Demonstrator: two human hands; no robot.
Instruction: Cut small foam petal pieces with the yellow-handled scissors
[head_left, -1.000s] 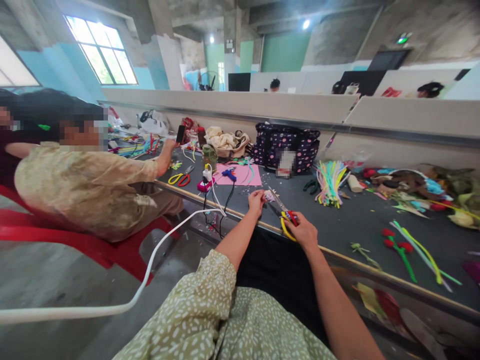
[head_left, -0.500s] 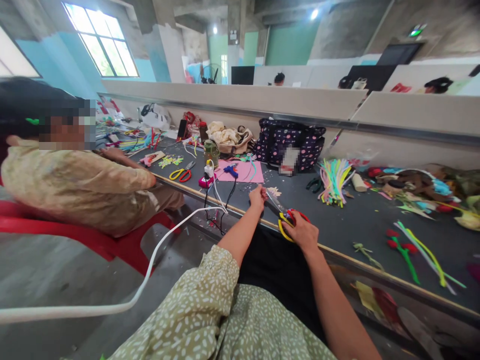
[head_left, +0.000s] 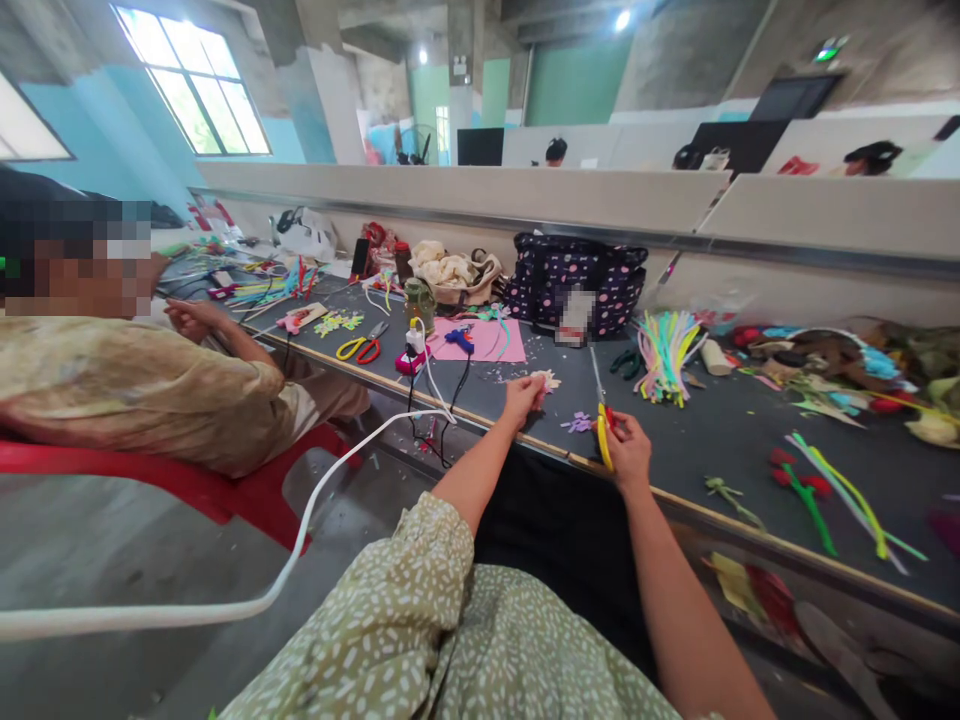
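My right hand (head_left: 631, 450) is closed round the handles of a pair of scissors (head_left: 602, 425) with red and yellow grips, its blades pointing up and away over the table. My left hand (head_left: 523, 398) is closed, fingertips pinched together, above the table's front edge; whatever it pinches is too small to make out. Just past its fingers lies a small heap of cream pieces (head_left: 552, 380). Between my hands, a little pile of purple cut pieces (head_left: 578, 423) rests on the dark table (head_left: 697, 450).
A pink sheet (head_left: 491, 345) carries a blue glue gun (head_left: 460, 341). Further left lie other scissors (head_left: 363, 346) beside a seated person (head_left: 142, 380). A polka-dot bag (head_left: 577, 280), a bundle of coloured strips (head_left: 666, 358) and a red-and-green stem flower (head_left: 806, 490) are also around.
My right hand has turned the scissors upright and moved slightly right, uncovering the purple pieces. My left hand shifted a little right. The person at left has leaned back leftward.
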